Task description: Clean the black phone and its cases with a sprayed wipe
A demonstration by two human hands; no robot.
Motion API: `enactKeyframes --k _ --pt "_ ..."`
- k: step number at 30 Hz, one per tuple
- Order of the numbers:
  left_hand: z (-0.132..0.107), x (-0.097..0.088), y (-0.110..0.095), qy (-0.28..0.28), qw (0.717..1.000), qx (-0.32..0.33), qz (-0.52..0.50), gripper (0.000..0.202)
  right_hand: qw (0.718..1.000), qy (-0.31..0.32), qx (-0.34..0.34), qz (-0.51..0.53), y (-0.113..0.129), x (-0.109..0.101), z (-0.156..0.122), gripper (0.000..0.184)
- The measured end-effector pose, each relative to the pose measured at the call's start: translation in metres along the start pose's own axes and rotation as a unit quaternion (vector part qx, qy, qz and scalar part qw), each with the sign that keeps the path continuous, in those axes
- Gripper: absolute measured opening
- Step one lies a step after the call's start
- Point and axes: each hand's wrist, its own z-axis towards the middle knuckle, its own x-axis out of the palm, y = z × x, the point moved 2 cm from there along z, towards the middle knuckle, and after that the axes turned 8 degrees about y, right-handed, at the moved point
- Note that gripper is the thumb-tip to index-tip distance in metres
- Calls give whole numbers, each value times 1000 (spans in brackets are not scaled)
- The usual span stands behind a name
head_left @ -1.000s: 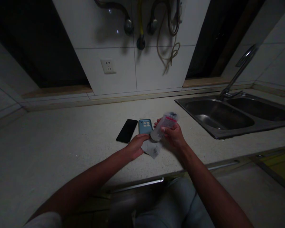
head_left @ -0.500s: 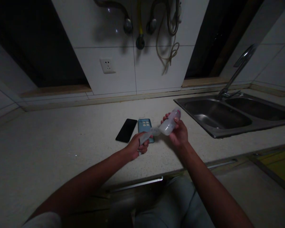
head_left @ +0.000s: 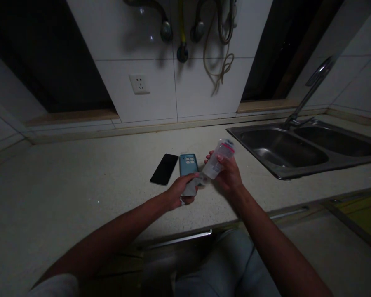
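Observation:
Both my hands hold one clear plastic packet with a pink top strip above the counter's front part. My right hand is closed round its upper end, which tilts up to the right. My left hand pinches the packet's lower end, a pale flap. Just behind my left hand lie a black phone, screen up, and a teal phone case, camera cut-outs up, side by side on the pale speckled counter.
A steel double sink with a tall tap is set into the counter at the right. A wall socket and hanging hoses and a cord are on the tiled back wall. The counter's front edge runs below my forearms.
The packet was pulled out long between my hands half a second ago; now my hands are closer and the packet's pink end points up again. The phone and case lie unmoved.

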Motion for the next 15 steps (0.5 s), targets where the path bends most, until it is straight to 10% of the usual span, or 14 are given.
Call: enactKeyframes --k 15 --pt "-5 9 2 -24 998 0 63 27 998 6 1 -55 0 2 -2 39"
